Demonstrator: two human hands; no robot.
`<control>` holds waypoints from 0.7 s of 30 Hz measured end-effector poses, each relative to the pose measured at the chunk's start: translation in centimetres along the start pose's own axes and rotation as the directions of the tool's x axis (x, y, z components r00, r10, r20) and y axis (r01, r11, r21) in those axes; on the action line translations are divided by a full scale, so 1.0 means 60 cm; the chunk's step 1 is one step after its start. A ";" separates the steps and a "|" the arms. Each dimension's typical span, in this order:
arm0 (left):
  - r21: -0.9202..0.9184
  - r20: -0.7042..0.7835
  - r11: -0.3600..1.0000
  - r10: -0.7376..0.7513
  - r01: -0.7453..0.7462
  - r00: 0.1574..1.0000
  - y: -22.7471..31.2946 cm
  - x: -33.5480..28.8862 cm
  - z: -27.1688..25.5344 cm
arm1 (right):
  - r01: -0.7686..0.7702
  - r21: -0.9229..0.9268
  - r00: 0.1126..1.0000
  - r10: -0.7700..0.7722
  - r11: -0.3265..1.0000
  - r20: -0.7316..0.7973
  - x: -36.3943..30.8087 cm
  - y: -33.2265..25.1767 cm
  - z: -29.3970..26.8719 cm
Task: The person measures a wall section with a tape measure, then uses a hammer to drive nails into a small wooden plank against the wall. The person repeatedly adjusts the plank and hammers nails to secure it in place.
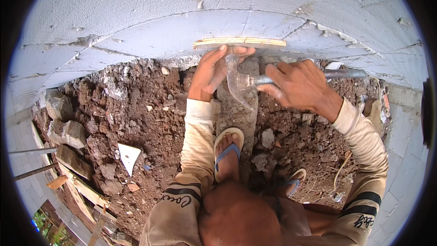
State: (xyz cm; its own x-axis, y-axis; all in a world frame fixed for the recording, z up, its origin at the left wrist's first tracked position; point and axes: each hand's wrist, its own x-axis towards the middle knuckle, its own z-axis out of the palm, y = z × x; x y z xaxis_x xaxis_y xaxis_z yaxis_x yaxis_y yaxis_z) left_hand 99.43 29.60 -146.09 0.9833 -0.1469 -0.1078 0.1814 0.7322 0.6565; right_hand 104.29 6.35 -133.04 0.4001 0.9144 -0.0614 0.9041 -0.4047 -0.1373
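Note:
A narrow wooden strip (261, 42) lies lengthwise against the pale block wall in front of me. My left hand (210, 70) grips it from below near its middle, the thumb and fingers at its lower edge. Whether a nail sits between those fingers is hidden. My right hand (300, 82) is wrapped round the metal handle of a claw hammer (239, 82). The hammer's striking face is up close to the left fingers, just under the strip, and its claw points down toward me. The handle's end sticks out to the right past my fist.
The grey-white wall (159, 32) curves across the front. Rough brown soil (150, 95) with rubble surrounds a concrete ledge (246, 123) where my sandalled foot (227, 155) stands. Broken blocks (67, 134), wooden planks (84, 187) and a white shard (129, 157) lie to the left.

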 end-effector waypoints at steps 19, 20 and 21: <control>0.516 -0.327 0.856 0.176 0.020 0.929 0.049 -0.034 0.002 | 0.214 0.088 0.976 -0.217 0.973 0.024 -0.003 -0.008 0.009; 0.510 -0.336 0.860 0.171 0.026 0.926 0.052 -0.038 0.003 | 0.337 0.135 0.940 -0.340 0.932 -0.001 -0.011 -0.016 0.010; 0.504 -0.344 0.863 0.166 0.033 0.924 0.055 -0.042 0.003 | 0.278 0.096 0.961 -0.278 0.956 -0.013 -0.002 -0.008 0.015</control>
State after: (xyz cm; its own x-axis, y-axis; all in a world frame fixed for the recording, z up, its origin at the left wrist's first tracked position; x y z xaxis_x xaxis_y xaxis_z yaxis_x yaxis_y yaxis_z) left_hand 97.52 32.27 -143.53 0.9450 0.2140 -0.2474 0.1798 0.2920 0.9394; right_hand 103.66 6.44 -133.87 0.1352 0.9908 -0.0081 0.9607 -0.1331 -0.2437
